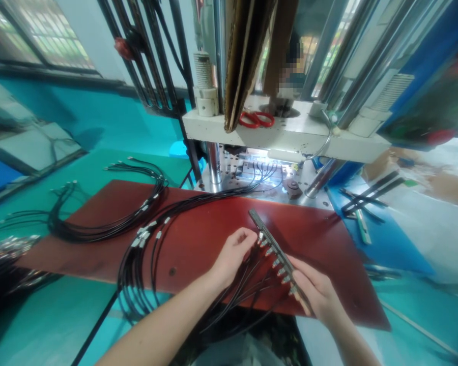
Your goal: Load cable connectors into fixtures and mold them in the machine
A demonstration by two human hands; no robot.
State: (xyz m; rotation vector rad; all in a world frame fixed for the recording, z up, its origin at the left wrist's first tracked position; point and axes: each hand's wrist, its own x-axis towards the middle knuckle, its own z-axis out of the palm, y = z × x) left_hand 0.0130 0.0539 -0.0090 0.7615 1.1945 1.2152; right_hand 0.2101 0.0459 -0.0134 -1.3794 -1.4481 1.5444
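Observation:
A long dark metal fixture bar (260,226) lies slanted on the red board (198,239), with several black cables and their silver connectors (275,263) plugged along its side. My left hand (232,254) pinches a connector at the bar's upper part. My right hand (313,292) grips the bar's near end, fingers wrapped round it. The cables (244,292) from the bar trail down toward me between my forearms.
More bundles of black cables (137,223) lie on the left of the red board. Behind it stands a moulding press (286,134) with cables in its lit bed and red scissors (256,119) on top. Tools (362,203) lie on a blue surface at right.

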